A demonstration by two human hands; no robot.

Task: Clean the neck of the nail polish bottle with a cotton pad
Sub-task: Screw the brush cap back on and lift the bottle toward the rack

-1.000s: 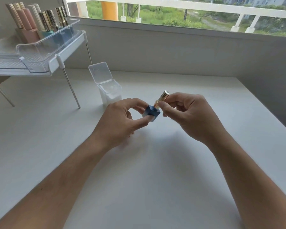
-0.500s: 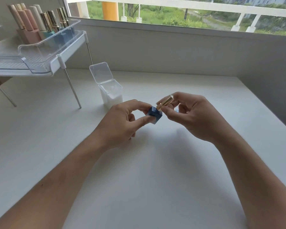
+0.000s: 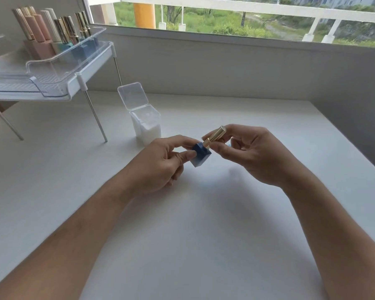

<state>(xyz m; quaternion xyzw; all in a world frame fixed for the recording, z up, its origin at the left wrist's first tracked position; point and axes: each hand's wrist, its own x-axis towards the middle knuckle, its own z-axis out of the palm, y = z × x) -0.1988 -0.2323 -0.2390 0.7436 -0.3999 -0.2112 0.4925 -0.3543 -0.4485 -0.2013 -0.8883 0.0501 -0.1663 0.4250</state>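
Left hand (image 3: 160, 163): pinching blue nail polish bottle (image 3: 200, 156). Right hand (image 3: 253, 154): fingers closed on gold cap (image 3: 214, 136). Steady your bottle; twist the cap only.

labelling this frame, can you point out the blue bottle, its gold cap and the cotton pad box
blue bottle (image 3: 200, 157), head view, on its blue glass body.
gold cap (image 3: 215, 135), head view, mid-length on the gold tube.
cotton pad box (image 3: 146, 127), head view, on its clear front wall.
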